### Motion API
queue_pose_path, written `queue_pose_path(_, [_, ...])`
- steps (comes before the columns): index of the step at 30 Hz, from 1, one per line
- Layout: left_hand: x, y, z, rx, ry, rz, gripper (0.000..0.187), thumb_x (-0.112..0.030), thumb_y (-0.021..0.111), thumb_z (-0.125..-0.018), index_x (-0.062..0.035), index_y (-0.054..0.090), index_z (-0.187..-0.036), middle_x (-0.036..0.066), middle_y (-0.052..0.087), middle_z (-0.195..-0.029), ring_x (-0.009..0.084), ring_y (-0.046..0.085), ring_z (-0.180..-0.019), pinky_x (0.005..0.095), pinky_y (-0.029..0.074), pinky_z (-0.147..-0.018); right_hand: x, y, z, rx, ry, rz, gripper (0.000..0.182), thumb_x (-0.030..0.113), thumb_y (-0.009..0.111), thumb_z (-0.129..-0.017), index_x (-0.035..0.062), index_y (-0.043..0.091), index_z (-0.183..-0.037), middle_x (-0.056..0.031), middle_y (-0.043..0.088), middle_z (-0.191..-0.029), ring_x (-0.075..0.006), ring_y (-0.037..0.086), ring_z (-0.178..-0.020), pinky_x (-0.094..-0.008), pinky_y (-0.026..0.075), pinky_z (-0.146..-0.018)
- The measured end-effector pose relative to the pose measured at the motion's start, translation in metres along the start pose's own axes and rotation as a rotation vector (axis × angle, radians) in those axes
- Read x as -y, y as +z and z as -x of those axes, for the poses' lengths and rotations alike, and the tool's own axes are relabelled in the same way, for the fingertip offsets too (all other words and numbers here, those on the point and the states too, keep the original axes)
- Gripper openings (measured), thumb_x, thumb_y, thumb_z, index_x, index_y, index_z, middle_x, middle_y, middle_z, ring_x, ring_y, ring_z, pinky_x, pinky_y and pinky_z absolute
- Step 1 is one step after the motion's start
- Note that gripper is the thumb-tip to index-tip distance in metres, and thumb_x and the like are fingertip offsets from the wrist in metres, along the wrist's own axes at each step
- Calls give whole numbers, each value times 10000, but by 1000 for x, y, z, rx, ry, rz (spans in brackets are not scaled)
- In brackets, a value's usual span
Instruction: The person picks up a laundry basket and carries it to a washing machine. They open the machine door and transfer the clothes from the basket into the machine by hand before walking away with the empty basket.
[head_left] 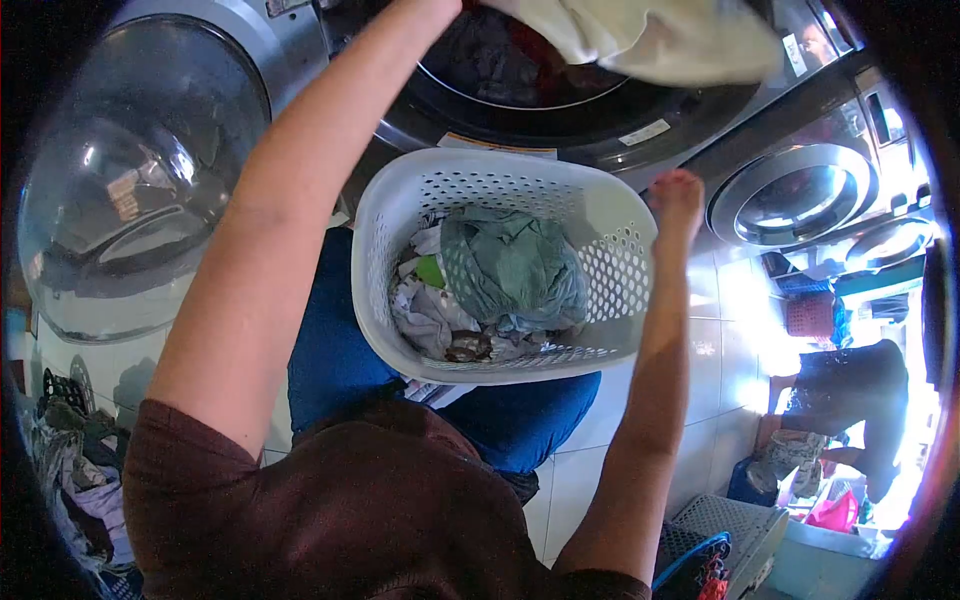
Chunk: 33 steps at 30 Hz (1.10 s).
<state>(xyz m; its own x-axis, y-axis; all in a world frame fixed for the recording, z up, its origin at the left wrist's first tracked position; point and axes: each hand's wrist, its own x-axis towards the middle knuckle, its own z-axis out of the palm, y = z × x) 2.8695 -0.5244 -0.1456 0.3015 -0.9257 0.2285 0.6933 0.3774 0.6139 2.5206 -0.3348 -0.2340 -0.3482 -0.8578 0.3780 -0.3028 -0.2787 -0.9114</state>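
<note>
A white perforated laundry basket [500,370] rests on my lap, with a grey-green cloth [515,265] and other crumpled clothes inside. My left hand [465,5] reaches to the top edge of the view, mostly cut off, beside a pale cream cloth [650,40] blurred by motion; its fingers do not show. At the basket's right rim is my right hand [678,195], its fingers curled closed; what they hold, if anything, is hidden. Behind the basket, dark laundry [485,65] shows in the round opening of a front-loading machine [560,130].
The machine's round glass door [140,200] hangs open at left. Another machine [790,195] stands at right. Piled clothes [90,480] lie at lower left. A grey basket [725,540] and a person [850,400] beside a light blue tub [830,565] are at lower right.
</note>
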Motion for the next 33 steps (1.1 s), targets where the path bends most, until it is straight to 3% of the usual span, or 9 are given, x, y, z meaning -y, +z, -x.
queue_pose_path(4, [66, -8, 45, -466, 413, -504, 253, -137, 521, -727, -8, 579, -936, 150, 600, -878, 266, 577, -824, 363, 452, -722, -76, 25, 44, 814, -399, 693, 596, 253, 684, -642, 123, 453, -1176, -153, 459, -1189, -288, 448, -1097, -399, 326, -949])
queue_pose_path(9, [65, -38, 171, 890, -85, -993, 771, -285, 679, -678, -5, 279, -1274, 196, 351, -1264, 272, 365, -1157, 372, 306, -958, -173, 65, 120, 1135, -469, 1189, 656, 238, 673, -628, 165, 396, -1218, -180, 457, -1202, -338, 478, -1061, -400, 399, -891])
queue_pose_path(10, [65, -41, 181, 1040, -516, -1054, 833, -283, 683, -674, -4, 220, -1307, 210, 294, -1306, 279, 306, -1203, 375, 285, -978, -165, 65, 111, 1105, -388, 1133, 625, 216, 662, -637, 156, 410, -1206, -186, 473, -1178, -344, 497, -1030, -407, 412, -867])
queue_pose_path(14, [66, -60, 223, 1285, 134, -1834, 919, -289, 715, -630, -36, 178, -1332, 213, 237, -1346, 296, 268, -1234, 361, 280, -985, -66, 61, 75, 909, -229, 877, 497, 127, 619, -665, 113, 471, -1139, -205, 532, -1067, -362, 553, -909, -408, 447, -796])
queue_pose_path(17, [70, -56, 228, 1363, -48, -1633, 936, -306, 737, -603, -61, 205, -1333, 198, 308, -1317, 290, 316, -1214, 349, 289, -980, 17, 50, 71, 768, -183, 527, 379, 86, 581, -701, 79, 509, -1073, -188, 561, -1008, -334, 574, -869, -377, 454, -775])
queue_pose_path(20, [43, -22, 215, 1438, -790, -1041, 900, -272, 738, -615, -81, 229, -1332, 152, 400, -1267, 247, 382, -1168, 345, 306, -969, 40, 31, 68, 553, -115, 34, 266, 99, 539, -768, 52, 516, -1029, -124, 578, -975, -241, 572, -864, -336, 451, -746])
queue_pose_path(25, [44, -12, 164, 1110, -698, -824, 604, -202, 675, -707, -57, 402, -1226, 76, 539, -1091, 159, 470, -1027, 305, 375, -895, 49, -46, 63, 241, 1, 671, 278, 166, 541, -790, 64, 511, -1047, -133, 518, -1094, -248, 462, -1038, -367, 386, -853])
queue_pose_path(28, [41, 7, 67, 318, -645, -414, 372, -292, 604, -747, -48, 547, -1022, 104, 579, -1001, 225, 560, -921, 354, 429, -851, -14, -78, 95, 341, -49, 1174, 371, 245, 605, -739, 87, 515, -1062, -159, 379, -1266, -340, 303, -1191, -436, 294, -957])
queue_pose_path(33, [85, 12, 9, 110, 339, -470, 603, -225, 692, -618, -5, 436, -1118, 155, 525, -1067, 297, 518, -973, 390, 407, -849, -20, -69, 111, 249, 23, 962, 342, 193, 653, -689, 96, 551, -1001, -133, 280, -1353, -344, 312, -1196, -421, 328, -935])
